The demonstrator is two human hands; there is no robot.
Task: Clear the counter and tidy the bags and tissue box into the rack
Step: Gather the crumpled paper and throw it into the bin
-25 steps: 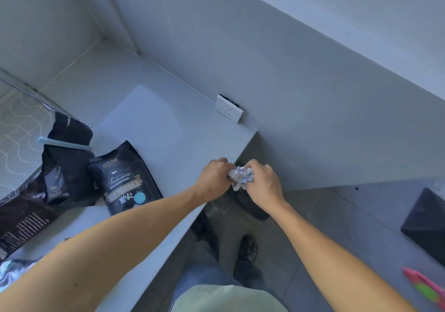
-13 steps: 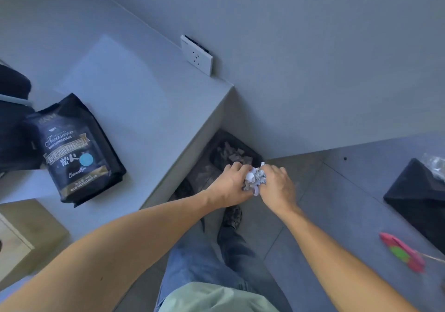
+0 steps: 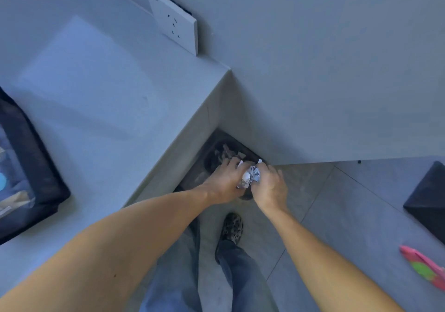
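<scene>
A crumpled wad of white paper (image 3: 251,176) is pinched between my left hand (image 3: 225,183) and my right hand (image 3: 272,186), both closed on it. They hover low, just past the counter's end, over a dark waste bin (image 3: 216,153) that stands on the floor against the wall and holds scraps. The grey counter (image 3: 108,90) stretches to the left. A black coffee bag (image 3: 29,181) with a blue dot and gold label lies flat at its left edge, partly cut off by the frame.
A white wall socket (image 3: 174,21) sits above the counter's far corner. On the tiled floor to the right lie a black object (image 3: 427,201) and a pink and green item (image 3: 423,269). My legs and a shoe (image 3: 232,227) are below.
Both hands carried the paper wad down from the counter's end to just over the waste bin. The view tilted downward and closer, so the counter's left side and other bags left the frame.
</scene>
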